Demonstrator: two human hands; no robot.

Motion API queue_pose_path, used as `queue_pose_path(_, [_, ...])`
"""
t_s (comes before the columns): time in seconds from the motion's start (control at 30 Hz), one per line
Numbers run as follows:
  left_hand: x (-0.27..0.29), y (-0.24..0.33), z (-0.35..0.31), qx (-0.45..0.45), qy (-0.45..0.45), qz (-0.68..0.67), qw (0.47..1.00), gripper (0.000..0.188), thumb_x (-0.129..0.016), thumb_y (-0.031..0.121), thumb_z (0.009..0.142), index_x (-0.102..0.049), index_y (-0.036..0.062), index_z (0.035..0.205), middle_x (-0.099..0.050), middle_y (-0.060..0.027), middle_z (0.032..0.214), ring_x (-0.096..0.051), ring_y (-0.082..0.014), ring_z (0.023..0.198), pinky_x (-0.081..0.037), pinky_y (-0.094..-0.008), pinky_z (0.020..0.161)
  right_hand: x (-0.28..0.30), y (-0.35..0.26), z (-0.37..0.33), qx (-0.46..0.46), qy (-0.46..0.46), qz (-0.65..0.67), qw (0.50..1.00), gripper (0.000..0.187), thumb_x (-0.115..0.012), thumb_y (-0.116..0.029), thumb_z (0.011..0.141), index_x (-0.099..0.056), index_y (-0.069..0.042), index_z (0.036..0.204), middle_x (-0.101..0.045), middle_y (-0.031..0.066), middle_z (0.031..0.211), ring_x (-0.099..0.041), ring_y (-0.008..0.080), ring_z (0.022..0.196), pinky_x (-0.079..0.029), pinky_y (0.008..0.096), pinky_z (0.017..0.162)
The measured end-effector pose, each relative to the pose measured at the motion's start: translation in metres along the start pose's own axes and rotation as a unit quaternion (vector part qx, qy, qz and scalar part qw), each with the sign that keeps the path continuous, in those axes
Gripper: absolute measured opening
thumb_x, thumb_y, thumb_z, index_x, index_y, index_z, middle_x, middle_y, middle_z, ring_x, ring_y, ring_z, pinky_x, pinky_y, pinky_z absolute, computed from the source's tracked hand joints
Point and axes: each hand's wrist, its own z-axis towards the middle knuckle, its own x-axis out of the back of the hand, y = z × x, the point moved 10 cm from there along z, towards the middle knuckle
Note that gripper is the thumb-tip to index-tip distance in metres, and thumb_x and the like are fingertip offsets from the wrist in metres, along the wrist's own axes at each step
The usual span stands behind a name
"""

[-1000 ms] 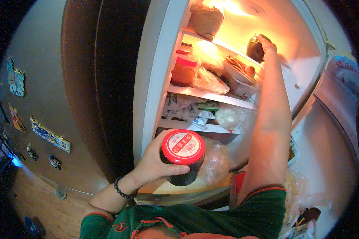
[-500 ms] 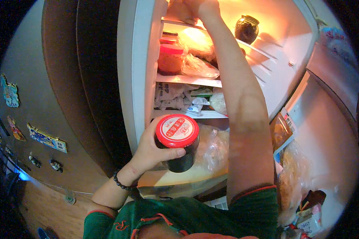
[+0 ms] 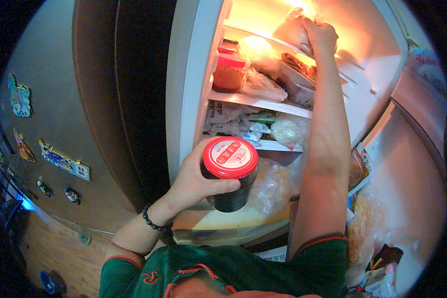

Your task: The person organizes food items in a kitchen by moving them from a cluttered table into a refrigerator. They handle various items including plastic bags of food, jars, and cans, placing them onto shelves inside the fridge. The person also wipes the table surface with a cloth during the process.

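Right hand (image 3: 323, 38): fingers closed on bag (image 3: 290, 31) | shifted rightward, upper shelf (image 3: 252, 31) rearranged | left hand (image 3: 192, 180): fingers wrapped round red-lidded jar (image 3: 230, 159)

Home, apparently: stocked fridge (image 3: 186, 89), decorative magnets (image 3: 64, 159) on dark panel (image 3: 52, 119), wood-look floor (image 3: 59, 244).

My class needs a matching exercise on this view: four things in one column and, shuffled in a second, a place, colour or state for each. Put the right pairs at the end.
Column 1
1. Red-lidded jar
2. Right hand
3. Beaded bracelet
4. Shirt

Column 2
A. Around the left wrist
B. Green with red trim
C. Gripping a plastic bag high inside the open fridge
D. Held in the left hand

Right pairs: 1-D, 2-C, 3-A, 4-B
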Motion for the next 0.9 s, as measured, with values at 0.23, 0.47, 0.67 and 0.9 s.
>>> queue_pose_path(0.23, [0.000,-0.006,0.005,0.002,-0.009,-0.010,1.000,0.079,-0.086,0.020,0.059,-0.044,0.0010,0.123,-0.055,-0.0089,0.116,-0.053,-0.0172,0.109,-0.041,-0.0327,0.097,-0.002,0.003,0.001,0.047,0.012,-0.125,0.991,0.046,-0.066,-0.038,0.068,-0.065,0.006,0.081,-0.066,0.0237,0.077,-0.066,0.0362,0.077,-0.053,0.0427,0.069])
queue_pose_path(0.47, [0.003,-0.003,0.009,-0.002,0.005,0.006,1.000,0.079,-0.086,0.019,0.059,-0.044,0.0011,0.124,-0.055,-0.0090,0.116,-0.053,-0.0172,0.109,-0.040,-0.0324,0.097,0.039,-0.048,-0.061,0.036,-0.052,-0.034,0.997,0.076,-0.076,-0.052,0.063,-0.056,0.005,0.108,-0.065,0.0177,0.095,-0.065,0.0309,0.087,-0.052,0.0403,0.075])
queue_pose_path(0.67, [0.005,0.014,0.003,-0.033,0.052,-0.125,0.990,0.087,-0.086,0.019,0.058,-0.038,-0.0001,0.129,-0.053,-0.0095,0.120,-0.051,-0.0178,0.112,-0.039,-0.0336,0.099,0.031,-0.130,-0.229,0.183,-0.559,0.278,0.759,0.125,-0.084,-0.059,0.042,-0.031,0.000,0.139,-0.044,0.0139,0.134,-0.044,0.0251,0.123,-0.035,0.0381,0.101])
queue_pose_path(0.9, [-0.008,0.092,-0.004,-0.273,0.058,-0.054,0.959,0.107,-0.092,0.028,0.049,-0.032,-0.0018,0.132,-0.047,-0.0136,0.126,-0.048,-0.0210,0.117,-0.038,-0.0359,0.100,0.070,-0.151,-0.267,0.211,-0.418,0.386,0.795,0.120,-0.088,-0.041,0.048,-0.023,0.001,0.140,-0.039,0.0235,0.136,-0.039,0.0348,0.128,-0.031,0.0416,0.106])
